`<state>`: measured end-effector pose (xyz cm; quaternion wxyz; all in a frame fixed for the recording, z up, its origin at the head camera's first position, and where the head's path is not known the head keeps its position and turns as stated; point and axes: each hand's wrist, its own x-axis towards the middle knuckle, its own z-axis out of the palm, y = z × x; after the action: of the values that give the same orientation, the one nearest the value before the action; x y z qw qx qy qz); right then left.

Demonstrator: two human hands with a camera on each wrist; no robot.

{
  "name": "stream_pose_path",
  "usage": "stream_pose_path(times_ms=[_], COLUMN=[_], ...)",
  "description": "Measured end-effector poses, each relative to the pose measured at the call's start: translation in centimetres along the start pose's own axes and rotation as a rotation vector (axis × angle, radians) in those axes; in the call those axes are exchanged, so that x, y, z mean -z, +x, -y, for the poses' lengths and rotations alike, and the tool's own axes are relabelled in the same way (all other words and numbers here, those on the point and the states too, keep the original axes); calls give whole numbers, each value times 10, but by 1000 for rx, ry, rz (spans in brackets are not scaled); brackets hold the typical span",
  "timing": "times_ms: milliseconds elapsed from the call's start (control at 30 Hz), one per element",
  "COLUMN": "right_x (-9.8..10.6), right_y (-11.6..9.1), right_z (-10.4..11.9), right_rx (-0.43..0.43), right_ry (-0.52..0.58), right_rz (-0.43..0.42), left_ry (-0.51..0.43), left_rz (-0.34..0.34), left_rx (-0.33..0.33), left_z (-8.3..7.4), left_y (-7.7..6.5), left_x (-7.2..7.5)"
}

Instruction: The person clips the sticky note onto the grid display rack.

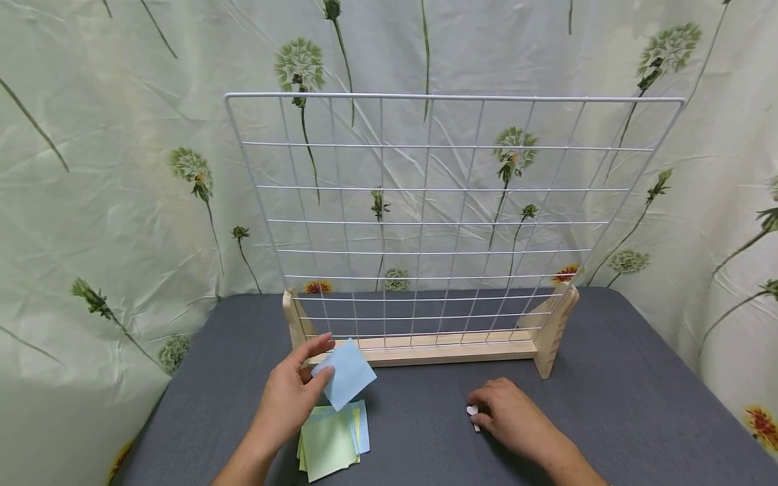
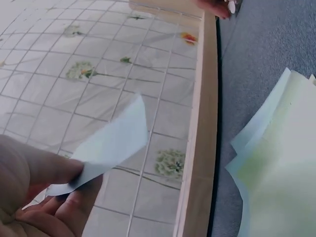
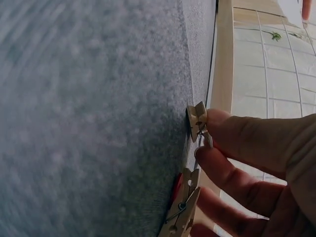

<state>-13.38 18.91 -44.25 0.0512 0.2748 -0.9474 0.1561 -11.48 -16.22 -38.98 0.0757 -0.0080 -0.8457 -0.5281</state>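
Observation:
A square of light blue paper (image 1: 349, 374) is pinched at one corner between the thumb and fingers of my left hand (image 1: 292, 395). The hand holds it tilted above a loose pile of green and blue paper squares (image 1: 328, 442), close in front of the grid rack. To the right, low over the table, my right hand (image 1: 516, 418) pinches a small wooden clothespin (image 3: 197, 118) with thumb and forefinger. A white rounded piece (image 1: 472, 410) shows at its fingertips in the head view. Beside its other fingers lies a second wooden clothespin (image 3: 181, 212), with something red behind it.
A white wire grid (image 1: 428, 223) stands upright in a wooden base (image 1: 450, 347) across the back of the dark grey table (image 1: 425, 432). Behind it hangs a pale curtain (image 1: 152, 101) with printed flowers.

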Motion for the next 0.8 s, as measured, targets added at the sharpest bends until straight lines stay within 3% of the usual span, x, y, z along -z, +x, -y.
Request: stream_pose_path(times_ms=[167,300,433,800], right_x=[-1,-1,1,16], right_y=[-1,-2,-3,0], right_z=[1,1,2,9], right_rx=[-25,-44,-3,-49], right_ry=[-21,-16,15,203], right_rz=[-27,-48,-71,54], left_ry=[36,41,38,-5], left_rz=[-68,-78,-84,-110], left_rx=[32,65,58,18], left_z=[3,3,5,7], left_y=[3,4,4,5], left_x=[2,2,0,0])
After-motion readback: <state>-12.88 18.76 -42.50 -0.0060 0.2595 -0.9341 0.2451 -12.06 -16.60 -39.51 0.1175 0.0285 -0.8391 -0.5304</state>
